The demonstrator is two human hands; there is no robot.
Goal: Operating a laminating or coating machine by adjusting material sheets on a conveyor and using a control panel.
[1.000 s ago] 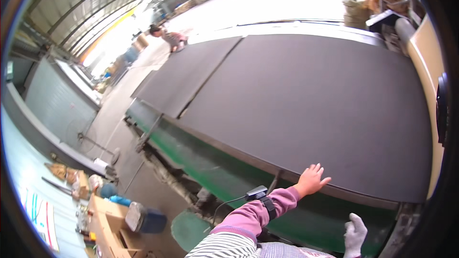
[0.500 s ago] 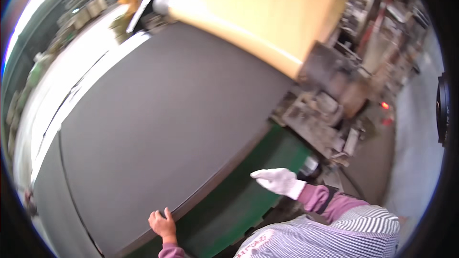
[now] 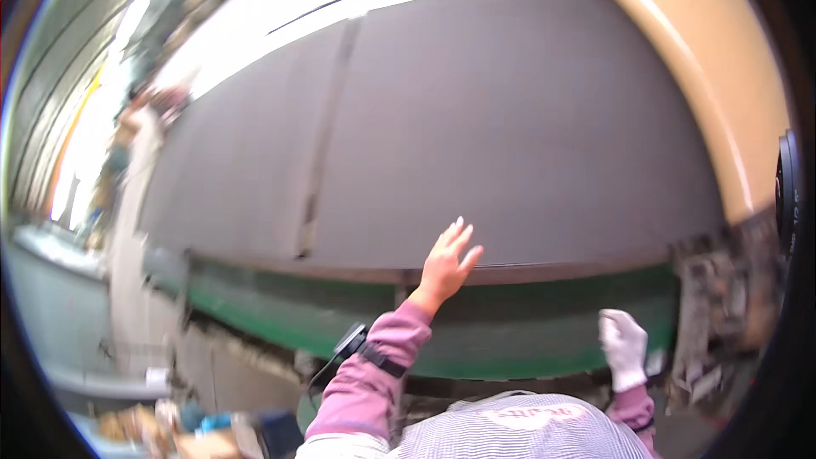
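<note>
A broad dark grey sheet [image 3: 518, 119] lies flat in front of me, and its near edge runs above a green strip [image 3: 510, 314] of the machine. My bare left hand [image 3: 444, 268] is at this near edge with its fingers spread and nothing in them. Whether the fingers touch the sheet or hover over it, I cannot tell. Lower right, over the green strip, my right hand [image 3: 624, 344] wears a white glove. Its fingers look curled in, and no object shows in them. A second dark grey sheet [image 3: 246, 140] lies to the left, past a narrow gap.
A large tan roll or curved sheet [image 3: 680, 42] rises at the right. Dark machine parts [image 3: 731, 289] stand below it. At the far left, a blurred person [image 3: 127, 132] is near the sheet's end. Mixed items [image 3: 170, 433] sit at the lower left.
The view has swung left, so the tan roll now sits at the right rim. My left hand has gone from the edge's lower left to its middle, fingers spread. The gloved right hand has curled.
</note>
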